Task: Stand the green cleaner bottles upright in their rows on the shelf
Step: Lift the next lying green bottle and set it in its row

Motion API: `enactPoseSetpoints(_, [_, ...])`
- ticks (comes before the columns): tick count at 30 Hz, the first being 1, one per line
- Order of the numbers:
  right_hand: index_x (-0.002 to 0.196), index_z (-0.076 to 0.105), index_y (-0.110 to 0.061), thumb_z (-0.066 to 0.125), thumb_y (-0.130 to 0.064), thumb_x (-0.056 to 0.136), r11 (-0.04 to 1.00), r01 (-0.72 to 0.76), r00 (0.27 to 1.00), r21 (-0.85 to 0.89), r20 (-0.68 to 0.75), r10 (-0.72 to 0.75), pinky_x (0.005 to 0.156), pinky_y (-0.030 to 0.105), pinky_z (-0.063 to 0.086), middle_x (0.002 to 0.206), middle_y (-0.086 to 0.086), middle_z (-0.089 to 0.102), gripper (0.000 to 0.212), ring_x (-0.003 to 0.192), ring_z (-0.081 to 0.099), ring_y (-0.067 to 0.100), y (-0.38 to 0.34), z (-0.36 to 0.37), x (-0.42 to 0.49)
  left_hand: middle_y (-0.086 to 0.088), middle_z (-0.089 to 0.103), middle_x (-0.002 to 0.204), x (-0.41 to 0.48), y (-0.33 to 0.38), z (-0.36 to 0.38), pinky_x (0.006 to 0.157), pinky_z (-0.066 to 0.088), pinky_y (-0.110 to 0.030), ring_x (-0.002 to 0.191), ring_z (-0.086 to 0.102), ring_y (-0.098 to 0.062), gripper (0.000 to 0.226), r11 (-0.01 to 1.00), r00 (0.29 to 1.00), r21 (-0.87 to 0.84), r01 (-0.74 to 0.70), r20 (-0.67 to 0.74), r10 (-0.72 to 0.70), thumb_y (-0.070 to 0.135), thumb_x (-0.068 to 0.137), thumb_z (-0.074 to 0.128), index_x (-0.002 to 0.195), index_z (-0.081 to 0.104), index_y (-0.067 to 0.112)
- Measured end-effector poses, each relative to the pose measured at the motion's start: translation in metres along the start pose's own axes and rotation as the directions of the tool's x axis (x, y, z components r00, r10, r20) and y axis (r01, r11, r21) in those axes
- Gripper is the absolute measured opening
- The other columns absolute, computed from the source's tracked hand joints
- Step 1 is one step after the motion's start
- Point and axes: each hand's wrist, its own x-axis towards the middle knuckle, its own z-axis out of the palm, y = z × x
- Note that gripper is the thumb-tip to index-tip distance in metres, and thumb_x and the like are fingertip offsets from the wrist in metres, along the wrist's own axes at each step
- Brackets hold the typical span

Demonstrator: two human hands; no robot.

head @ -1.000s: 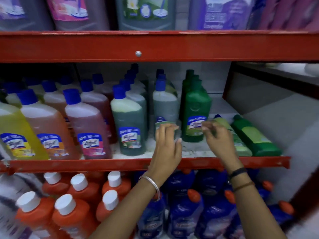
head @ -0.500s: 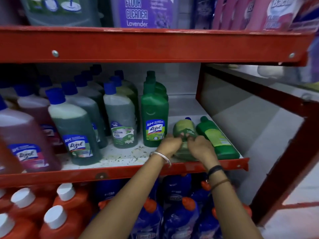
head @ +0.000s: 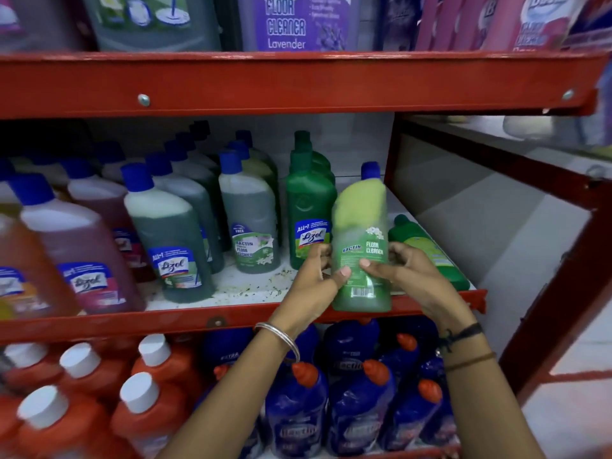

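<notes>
A light green floor cleaner bottle with a blue cap is held upright at the front right of the middle shelf. My left hand grips its left side and my right hand grips its right side. Its base hangs just over the shelf's red front lip. Behind my right hand a dark green bottle lies on its side, cap pointing to the back. To the left stands a row of dark green bottles, then rows of grey-green bottles with blue caps.
Pink and orange-tinted bottles fill the shelf's left part. Blue bottles with orange caps and orange bottles with white caps stand on the shelf below. Large cleaner jugs sit above. A red upright post bounds the right end.
Both hands took hold of the light green bottle that lay on its side and raised it upright at the shelf's front edge. The camera view shifted rightward.
</notes>
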Motion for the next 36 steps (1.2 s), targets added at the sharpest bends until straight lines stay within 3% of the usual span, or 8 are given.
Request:
enactPoseSetpoints(6, [0.113, 0.056, -0.013, 0.082, -0.011, 0.065, 0.973, 0.201, 0.980, -0.112, 0.024, -0.200, 0.072, 0.024, 0.058, 0.102, -0.003, 0.068, 0.055, 0.087, 0.070, 0.010, -0.013, 0.055, -0.003, 0.014, 0.059, 0.113, -0.031, -0.002, -0.054, 0.092, 0.048, -0.035, 0.106, 0.057, -0.003, 0.044, 0.963, 0.970, 0.208, -0.173, -0.134, 0.204, 0.006, 0.084, 0.055, 0.118, 0.042, 0.029])
enactPoseSetpoints(8, [0.112, 0.055, -0.017, 0.082, -0.010, 0.065, 0.957, 0.260, 0.966, -0.127, 0.036, -0.257, 0.071, 0.020, 0.056, 0.098, -0.010, 0.068, 0.055, 0.085, 0.070, 0.004, -0.019, 0.078, 0.002, 0.008, 0.059, 0.114, -0.037, -0.001, -0.072, 0.093, 0.047, -0.032, 0.104, 0.058, -0.006, 0.042, 0.959, 0.949, 0.212, -0.187, -0.213, 0.232, 0.001, 0.085, 0.054, 0.119, 0.043, 0.023])
enactPoseSetpoints(15, [0.116, 0.053, -0.013, 0.082, -0.014, 0.064, 0.950, 0.251, 0.968, -0.185, 0.078, -0.240, 0.090, 0.043, 0.055, 0.112, 0.006, 0.068, 0.060, 0.101, 0.066, 0.020, -0.014, 0.147, 0.025, -0.008, 0.061, 0.118, -0.035, -0.023, -0.120, 0.095, 0.048, -0.045, 0.109, 0.058, -0.024, 0.046, 0.961, 0.909, 0.267, -0.074, -0.379, 0.176, 0.001, 0.081, 0.051, 0.124, 0.041, 0.015])
enactPoseSetpoints(20, [0.117, 0.048, -0.012, 0.080, -0.013, 0.068, 0.971, 0.187, 0.982, -0.148, 0.015, -0.187, 0.080, 0.029, 0.056, 0.102, -0.007, 0.062, 0.058, 0.100, 0.063, 0.019, -0.003, 0.162, 0.026, -0.017, 0.061, 0.118, -0.037, -0.032, -0.122, 0.086, 0.048, -0.038, 0.107, 0.057, -0.033, 0.046, 0.902, 0.898, 0.433, -0.003, -0.395, 0.192, 0.001, 0.084, 0.052, 0.128, 0.039, 0.010])
enactPoseSetpoints(24, [0.117, 0.049, -0.017, 0.076, -0.046, 0.069, 0.958, 0.149, 0.984, -0.246, -0.062, -0.169, 0.084, 0.028, 0.052, 0.120, 0.007, 0.054, 0.062, 0.102, 0.058, 0.016, -0.001, 0.165, 0.026, -0.016, 0.060, 0.117, -0.043, -0.029, -0.121, 0.081, 0.049, -0.041, 0.105, 0.057, -0.036, 0.042, 0.834, 0.899, 0.552, -0.029, -0.350, 0.262, 0.009, 0.083, 0.057, 0.121, 0.039, 0.010])
enactPoseSetpoints(28, [0.117, 0.050, -0.014, 0.070, -0.066, 0.060, 0.917, 0.074, 0.966, -0.391, -0.201, -0.163, 0.083, 0.027, 0.042, 0.112, 0.008, 0.042, 0.080, 0.096, 0.046, 0.018, -0.018, 0.184, 0.020, -0.013, 0.051, 0.114, -0.053, -0.025, -0.113, 0.073, 0.048, -0.045, 0.098, 0.057, -0.038, 0.041, 0.780, 0.900, 0.623, -0.062, -0.303, 0.313, 0.019, 0.080, 0.061, 0.111, 0.035, 0.011])
enactPoseSetpoints(33, [0.111, 0.052, -0.007, 0.076, -0.046, 0.058, 0.909, 0.087, 0.920, -0.407, -0.317, -0.230, 0.073, 0.032, 0.048, 0.106, 0.013, 0.059, 0.069, 0.094, 0.059, 0.027, -0.024, 0.186, 0.024, -0.005, 0.051, 0.107, -0.049, -0.031, -0.130, 0.084, 0.049, -0.042, 0.098, 0.057, -0.025, 0.024, 0.856, 0.917, 0.482, -0.186, -0.227, 0.327, 0.016, 0.081, 0.060, 0.099, 0.045, 0.016])
enactPoseSetpoints(36, [0.098, 0.061, -0.013, 0.077, -0.026, 0.061, 0.966, 0.162, 0.948, -0.203, -0.240, -0.209, 0.075, 0.039, 0.056, 0.094, 0.009, 0.070, 0.042, 0.088, 0.067, 0.026, -0.024, 0.176, 0.021, -0.006, 0.049, 0.124, -0.045, -0.033, -0.137, 0.095, 0.043, -0.029, 0.113, 0.051, -0.016, 0.032, 0.894, 0.936, 0.410, -0.178, -0.211, 0.283, 0.012, 0.089, 0.052, 0.120, 0.043, 0.013])
